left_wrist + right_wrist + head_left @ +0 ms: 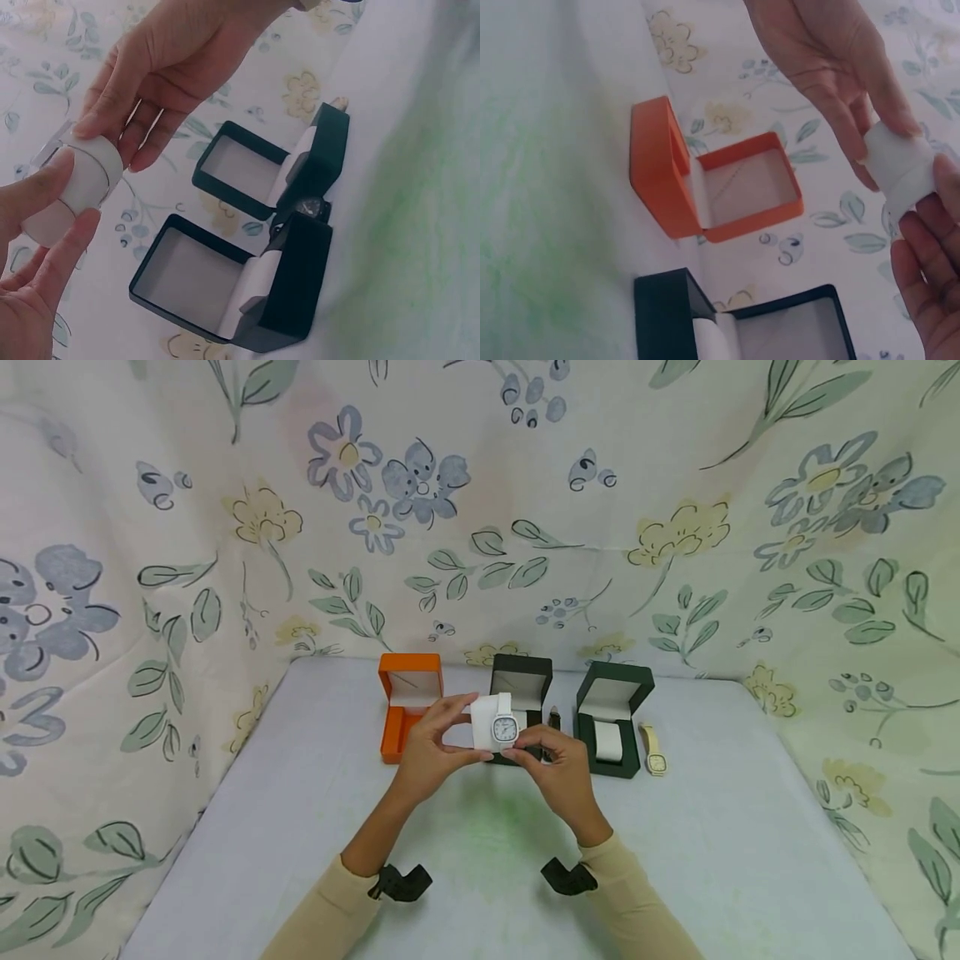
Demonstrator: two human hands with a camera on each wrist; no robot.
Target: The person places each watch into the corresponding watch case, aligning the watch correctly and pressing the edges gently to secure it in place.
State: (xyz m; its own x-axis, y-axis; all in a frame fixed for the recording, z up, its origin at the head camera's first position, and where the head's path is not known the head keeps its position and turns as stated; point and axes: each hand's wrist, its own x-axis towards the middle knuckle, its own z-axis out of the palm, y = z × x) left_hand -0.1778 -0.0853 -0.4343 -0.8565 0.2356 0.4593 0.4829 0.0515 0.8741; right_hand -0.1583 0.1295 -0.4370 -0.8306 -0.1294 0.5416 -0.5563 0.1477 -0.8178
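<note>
Between both hands, raised above the table, is a white wristwatch (506,728) with a squarish face and white strap, set against a white watch cushion (483,723). My left hand (431,747) grips the cushion's left end between thumb and fingers. From the other side my right hand (557,768) pinches the strap's lower part. In the left wrist view the strap curves round the cushion (90,176), and fingers of both hands press on it. The right wrist view shows the cushion (896,161) from behind, with the watch face hidden.
Behind the hands stand three watch boxes with raised lids: orange (392,735), black (522,670) and dark green (617,768), the last holding a white cushion (608,741). A dark watch (554,720) and a gold watch (654,752) lie beside boxes. Floral cloth (480,543) hangs behind.
</note>
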